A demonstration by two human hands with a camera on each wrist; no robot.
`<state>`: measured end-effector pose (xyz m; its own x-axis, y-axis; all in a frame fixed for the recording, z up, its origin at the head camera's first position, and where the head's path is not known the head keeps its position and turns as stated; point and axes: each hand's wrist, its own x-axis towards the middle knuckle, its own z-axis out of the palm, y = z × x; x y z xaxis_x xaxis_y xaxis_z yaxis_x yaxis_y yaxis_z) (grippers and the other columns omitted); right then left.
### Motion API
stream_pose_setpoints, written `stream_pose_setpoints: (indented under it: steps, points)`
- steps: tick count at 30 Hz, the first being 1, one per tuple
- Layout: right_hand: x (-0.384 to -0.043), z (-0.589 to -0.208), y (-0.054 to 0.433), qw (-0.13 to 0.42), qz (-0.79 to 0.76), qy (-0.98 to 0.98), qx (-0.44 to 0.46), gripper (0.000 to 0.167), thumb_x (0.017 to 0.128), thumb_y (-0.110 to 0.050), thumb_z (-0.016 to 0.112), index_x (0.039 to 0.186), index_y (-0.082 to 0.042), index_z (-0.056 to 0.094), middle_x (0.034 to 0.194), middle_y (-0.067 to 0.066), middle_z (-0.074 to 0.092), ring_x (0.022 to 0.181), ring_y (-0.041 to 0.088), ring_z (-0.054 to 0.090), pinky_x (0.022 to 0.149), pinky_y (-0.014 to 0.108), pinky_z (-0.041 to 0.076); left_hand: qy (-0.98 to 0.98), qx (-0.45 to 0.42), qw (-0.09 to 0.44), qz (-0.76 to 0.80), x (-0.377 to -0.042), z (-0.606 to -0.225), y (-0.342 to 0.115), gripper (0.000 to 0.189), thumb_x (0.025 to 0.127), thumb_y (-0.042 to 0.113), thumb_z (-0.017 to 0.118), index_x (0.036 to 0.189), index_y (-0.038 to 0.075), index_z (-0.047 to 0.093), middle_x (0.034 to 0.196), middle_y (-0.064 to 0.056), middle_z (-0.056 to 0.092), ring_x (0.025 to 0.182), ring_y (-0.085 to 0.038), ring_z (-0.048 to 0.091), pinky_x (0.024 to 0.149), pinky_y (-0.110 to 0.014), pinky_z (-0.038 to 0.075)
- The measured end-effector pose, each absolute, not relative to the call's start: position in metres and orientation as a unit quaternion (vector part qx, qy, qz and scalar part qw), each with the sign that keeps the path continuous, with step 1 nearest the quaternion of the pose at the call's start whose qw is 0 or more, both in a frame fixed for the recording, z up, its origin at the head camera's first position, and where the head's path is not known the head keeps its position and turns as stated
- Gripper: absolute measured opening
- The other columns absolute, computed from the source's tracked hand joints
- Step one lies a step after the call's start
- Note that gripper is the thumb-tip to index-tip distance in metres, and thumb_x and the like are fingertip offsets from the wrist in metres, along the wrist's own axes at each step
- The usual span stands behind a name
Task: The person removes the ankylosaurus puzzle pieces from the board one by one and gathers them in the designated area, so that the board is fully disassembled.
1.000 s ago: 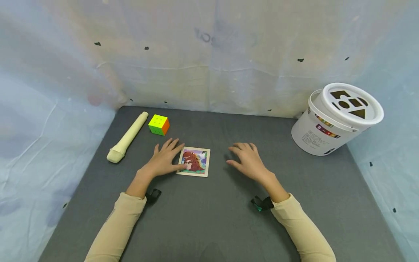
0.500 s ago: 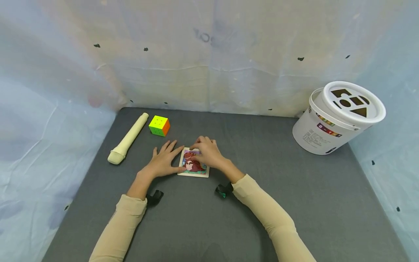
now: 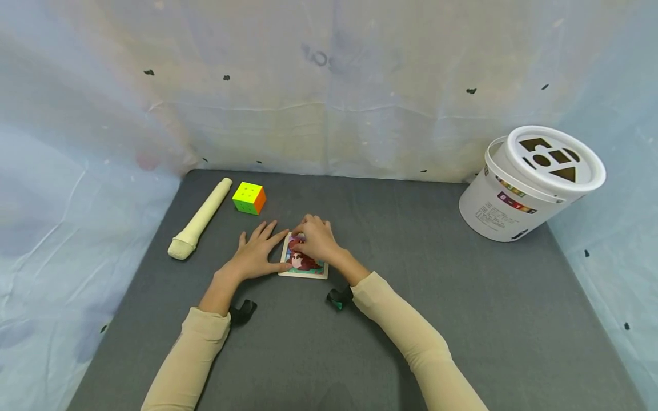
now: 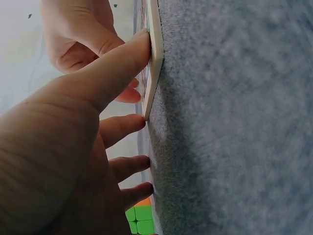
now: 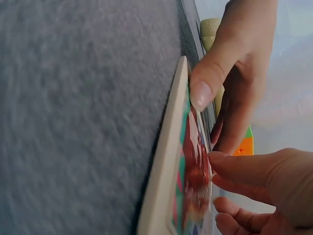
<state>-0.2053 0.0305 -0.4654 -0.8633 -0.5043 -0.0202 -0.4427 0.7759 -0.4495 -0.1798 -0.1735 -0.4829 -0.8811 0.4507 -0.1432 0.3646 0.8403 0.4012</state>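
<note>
A small square wooden dinosaur picture puzzle point(image 3: 309, 276) with a pale frame lies flat on the dark grey table. My left hand point(image 3: 252, 258) spreads along its left side, its thumb point(image 4: 122, 63) pressing on the near left part and its index fingertip at the far left corner. Over the puzzle's upper part bends my right hand point(image 3: 319, 242). In the right wrist view, its thumb point(image 5: 234, 165) and index fingertips come close together right at the picture surface, while the other fingers curl behind. Whether they pinch a piece I cannot tell.
A yellow, green and orange puzzle cube point(image 3: 249, 198) sits beyond my left hand. Left of it lies a pale yellow fabric-covered stick point(image 3: 200, 220) with a thicker end. A white bucket point(image 3: 506, 208), its lid cut with shape holes, stands at the back right. Pale sheeting point(image 3: 329, 137) encloses the table.
My right hand has come left from beside the puzzle onto its picture, then shifted slightly further left. The left hand keeps its place at the puzzle's left side.
</note>
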Motion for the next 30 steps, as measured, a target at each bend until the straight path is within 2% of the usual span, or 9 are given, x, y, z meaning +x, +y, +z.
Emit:
stream_pose_setpoints:
  steps: [11,23,30]
  points:
    - [-0.2026,-0.4652,0.0285,0.082,-0.233,0.938,-0.244,0.036,0.089,-0.027,0.078,0.121,-0.012,0.07,0.109,0.005,0.056,0.091,0.019,0.046,0.076,0.033,0.03,0.953,0.215,0.115,0.182,-0.1806,-0.4821,-0.1741,0.091,0.086,0.057,0.072,0.157,0.015,0.034,0.164,-0.02,0.015,0.149,-0.045,0.007,0.105,-0.079,0.004]
    - [-0.203,-0.4648,0.0259,0.078,-0.221,0.942,-0.239,0.036,0.09,-0.027,0.077,0.121,-0.013,0.066,0.112,0.002,0.058,0.101,0.019,0.051,0.088,0.041,0.034,0.951,0.218,0.115,0.185,-0.1804,-0.4826,-0.1743,0.094,0.085,0.059,0.071,0.157,0.015,0.033,0.164,-0.02,0.015,0.149,-0.045,0.007,0.106,-0.079,0.004]
    - [-0.2046,-0.4665,0.025,0.083,-0.237,0.937,-0.243,0.036,0.09,-0.025,0.077,0.121,-0.011,0.066,0.112,0.003,0.062,0.103,0.02,0.056,0.087,0.038,0.038,0.951,0.22,0.112,0.184,-0.18,-0.4819,-0.1746,0.092,0.085,0.059,0.071,0.157,0.014,0.034,0.163,-0.021,0.016,0.149,-0.046,0.008,0.105,-0.079,0.005]
